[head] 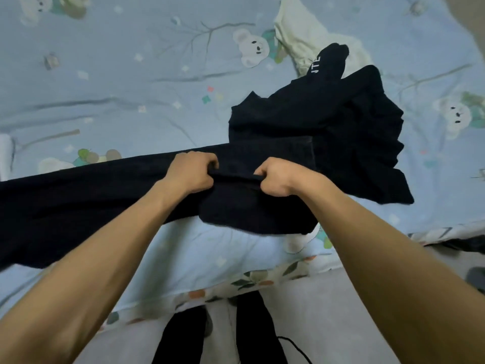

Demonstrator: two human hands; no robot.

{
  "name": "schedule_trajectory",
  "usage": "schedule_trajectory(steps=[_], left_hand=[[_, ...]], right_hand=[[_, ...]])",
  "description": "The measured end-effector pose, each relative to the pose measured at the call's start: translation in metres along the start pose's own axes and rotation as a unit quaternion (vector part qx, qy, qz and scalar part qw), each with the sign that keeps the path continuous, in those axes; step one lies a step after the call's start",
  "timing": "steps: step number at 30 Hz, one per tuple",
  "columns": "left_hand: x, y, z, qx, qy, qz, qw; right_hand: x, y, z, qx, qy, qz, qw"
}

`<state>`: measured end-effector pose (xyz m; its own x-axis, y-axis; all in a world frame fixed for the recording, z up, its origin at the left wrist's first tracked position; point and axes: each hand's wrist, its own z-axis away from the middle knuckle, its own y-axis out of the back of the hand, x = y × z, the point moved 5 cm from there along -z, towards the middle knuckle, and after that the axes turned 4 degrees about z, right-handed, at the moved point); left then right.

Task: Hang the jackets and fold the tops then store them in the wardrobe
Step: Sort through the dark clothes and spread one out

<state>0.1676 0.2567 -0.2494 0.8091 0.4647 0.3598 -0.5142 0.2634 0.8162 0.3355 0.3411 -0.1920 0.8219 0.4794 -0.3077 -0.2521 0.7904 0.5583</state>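
Middle of the frame: I see both hands holding one dark top (252, 206) over the bed (105, 88).
Left hand (190, 170): its fingers are curled tight on a fold of the dark top.
Right hand (275, 177): its fingers pinch the same fold, just beside the left hand.
Where the top is: part of it lies on the bed's near edge, and a long part runs off to the left of the frame.
Other clothes: a dark pile with white letters (341, 122) sits at the upper right, with a pale garment (301, 40) behind it.
Step now: I think I am folding this top, not hanging a jacket.
Next move: I think the long left part must be brought over and laid flat.
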Motion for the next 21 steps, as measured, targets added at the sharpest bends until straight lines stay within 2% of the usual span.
schedule_trajectory(steps=[4, 6, 7, 9, 11, 13, 14, 16, 17, 18, 21], left_hand=[[0.029, -0.012, -0.031, 0.095, 0.036, -0.006, 0.995], [0.032, -0.021, -0.048, 0.096, 0.067, -0.013, 0.993], [0.034, -0.025, -0.052, 0.08, 0.067, -0.007, 0.995], [0.046, -0.04, -0.064, 0.024, 0.035, 0.008, 0.999], [0.056, -0.048, -0.068, -0.009, -0.005, 0.017, 1.0], [0.064, -0.047, -0.071, 0.009, -0.03, 0.059, 0.998], [0.065, -0.043, -0.072, 0.033, -0.031, 0.096, 0.994], [0.068, -0.034, -0.075, 0.095, -0.023, 0.139, 0.985], [0.067, -0.032, -0.077, 0.118, -0.02, 0.129, 0.984], [0.069, -0.033, -0.082, 0.123, -0.013, 0.1, 0.987], [0.071, -0.045, -0.094, 0.098, 0.026, 0.012, 0.995]], right_hand=[[0.07, 0.028, -0.022, 0.064, -0.061, 0.079, 0.993], [0.104, 0.032, -0.033, 0.099, -0.086, 0.052, 0.99], [0.115, 0.029, -0.037, 0.121, -0.092, 0.011, 0.988], [0.139, 0.023, -0.046, 0.16, -0.095, -0.144, 0.972], [0.152, 0.007, -0.052, 0.132, -0.086, -0.281, 0.947], [0.157, -0.001, -0.057, 0.117, -0.059, -0.334, 0.933], [0.158, 0.003, -0.058, 0.148, -0.046, -0.361, 0.92], [0.164, 0.018, -0.06, 0.242, -0.024, -0.429, 0.87], [0.165, 0.026, -0.061, 0.281, -0.014, -0.432, 0.857], [0.168, 0.032, -0.065, 0.305, -0.01, -0.412, 0.859], [0.172, 0.034, -0.08, 0.313, -0.015, -0.315, 0.896]])
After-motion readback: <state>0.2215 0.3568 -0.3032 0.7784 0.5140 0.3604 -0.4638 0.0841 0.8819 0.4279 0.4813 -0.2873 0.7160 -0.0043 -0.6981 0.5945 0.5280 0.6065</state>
